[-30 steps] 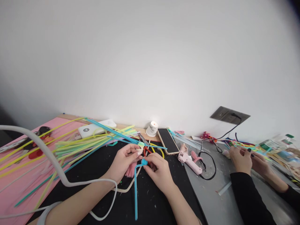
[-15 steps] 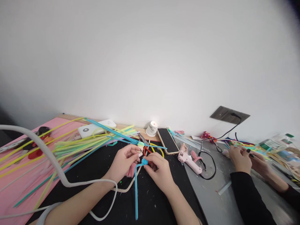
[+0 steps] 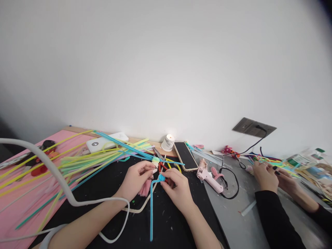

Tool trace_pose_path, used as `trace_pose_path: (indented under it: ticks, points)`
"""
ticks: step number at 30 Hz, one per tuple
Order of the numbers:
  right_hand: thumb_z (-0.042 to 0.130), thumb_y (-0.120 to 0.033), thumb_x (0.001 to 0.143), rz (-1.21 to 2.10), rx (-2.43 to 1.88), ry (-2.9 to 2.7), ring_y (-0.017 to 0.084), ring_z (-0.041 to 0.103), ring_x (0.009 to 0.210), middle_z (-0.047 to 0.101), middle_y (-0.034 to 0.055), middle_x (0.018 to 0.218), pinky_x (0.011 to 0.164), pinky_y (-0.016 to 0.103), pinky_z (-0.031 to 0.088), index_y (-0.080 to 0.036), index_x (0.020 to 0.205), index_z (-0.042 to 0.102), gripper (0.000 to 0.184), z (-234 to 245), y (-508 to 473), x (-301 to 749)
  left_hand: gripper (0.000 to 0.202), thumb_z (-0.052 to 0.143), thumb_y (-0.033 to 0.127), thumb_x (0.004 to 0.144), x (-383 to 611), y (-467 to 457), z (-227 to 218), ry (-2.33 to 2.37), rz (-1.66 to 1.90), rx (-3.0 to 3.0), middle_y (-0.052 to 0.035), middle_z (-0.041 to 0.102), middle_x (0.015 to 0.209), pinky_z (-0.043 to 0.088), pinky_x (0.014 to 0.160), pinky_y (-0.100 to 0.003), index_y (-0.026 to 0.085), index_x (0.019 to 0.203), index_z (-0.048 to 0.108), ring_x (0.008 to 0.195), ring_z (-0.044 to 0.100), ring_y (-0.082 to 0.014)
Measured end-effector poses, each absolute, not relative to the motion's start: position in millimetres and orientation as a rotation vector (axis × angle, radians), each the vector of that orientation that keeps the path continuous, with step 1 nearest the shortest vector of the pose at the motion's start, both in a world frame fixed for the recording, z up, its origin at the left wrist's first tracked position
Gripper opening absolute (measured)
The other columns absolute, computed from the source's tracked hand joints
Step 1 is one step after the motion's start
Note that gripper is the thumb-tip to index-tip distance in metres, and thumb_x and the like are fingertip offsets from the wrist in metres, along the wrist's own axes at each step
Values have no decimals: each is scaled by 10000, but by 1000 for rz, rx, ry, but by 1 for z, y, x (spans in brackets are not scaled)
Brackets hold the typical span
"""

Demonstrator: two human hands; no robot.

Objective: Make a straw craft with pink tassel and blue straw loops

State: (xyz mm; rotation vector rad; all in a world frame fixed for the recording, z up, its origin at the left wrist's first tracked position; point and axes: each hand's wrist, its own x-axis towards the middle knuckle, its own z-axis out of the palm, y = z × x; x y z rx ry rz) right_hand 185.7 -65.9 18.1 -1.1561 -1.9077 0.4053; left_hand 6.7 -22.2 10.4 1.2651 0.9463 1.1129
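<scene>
My right hand (image 3: 176, 186) pinches a blue pipe cleaner (image 3: 151, 211) by its coiled end. The loose length hangs straight down from the coil in front of the black mat. Close on the left, my left hand (image 3: 138, 176) has its thumb and fingertips pressed together. What they hold, if anything, is hidden. A small pale green and white fluffy piece (image 3: 155, 161) shows just above those fingertips; whether they grip it I cannot tell. Behind the hands lie red-handled pliers (image 3: 158, 154), partly covered. A bundle of short pink pipe cleaners (image 3: 144, 189) shows below my left fingers.
Many pastel pipe cleaners (image 3: 85, 162) spread across the left side. A white cable (image 3: 62, 183) loops over my left forearm. A paper cup (image 3: 168, 143), a phone (image 3: 185, 155) and a pink glue gun (image 3: 211, 180) stand or lie beyond. At right, another person's hands (image 3: 267, 176) work.
My right hand and the coiled blue end have shifted slightly right and up. My left hand stays nearly in place, its fingertips still together.
</scene>
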Motion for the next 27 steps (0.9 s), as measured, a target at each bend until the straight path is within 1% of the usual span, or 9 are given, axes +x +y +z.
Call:
trace_pose_path:
  ticks: [4,7,10,15,18,21,24,27]
  points:
    - [615,-136,807,407,-1156,-1900,115,533,603,639,52,911,516,225,441,-202,957,675,175,18,-66,186,140,676,286,719,6,-22,11,962,1110,1229,-21,673,656,531,645,-301,168,796,672,637,650,-181]
    - [618,-131,802,401,-1151,-1897,116,533,602,641,52,901,514,226,439,-201,951,677,176,19,-65,185,159,697,320,714,5,-22,12,983,1104,1203,-17,670,604,534,631,-295,169,712,645,617,650,-178]
    - [619,-123,796,399,-1142,-1892,114,530,602,640,54,896,512,223,434,-194,944,678,175,20,-64,185,229,713,362,701,4,-21,12,976,1114,1145,-17,678,584,541,627,-296,176,644,591,599,657,-175]
    - [623,-112,791,414,-1132,-1884,107,524,598,638,54,890,511,214,426,-181,941,680,175,20,-64,185,334,724,457,696,5,-21,12,971,1086,1064,-27,688,586,550,625,-293,169,631,569,594,675,-176]
    - [621,-105,793,432,-1137,-1884,106,522,599,637,53,895,507,210,422,-181,944,681,180,20,-65,185,382,683,523,735,5,-20,12,944,1075,1040,-39,699,623,559,660,-296,160,658,589,643,692,-182]
    - [624,-101,789,423,-1136,-1883,109,526,605,637,50,888,509,211,425,-184,941,682,182,20,-66,185,405,648,550,763,5,-19,12,948,1092,1005,-64,722,725,568,701,-304,145,741,653,729,706,-197]
    - [623,-99,787,410,-1126,-1883,112,531,608,636,51,885,515,214,432,-181,940,681,183,20,-66,185,399,665,528,760,5,-19,12,951,1114,995,-83,736,827,572,738,-316,138,838,698,786,705,-205]
    - [621,-106,793,407,-1128,-1889,111,531,609,638,55,896,519,215,433,-179,944,680,178,19,-65,185,362,714,468,731,5,-18,10,934,1113,987,-82,747,884,568,768,-322,149,902,712,824,702,-208]
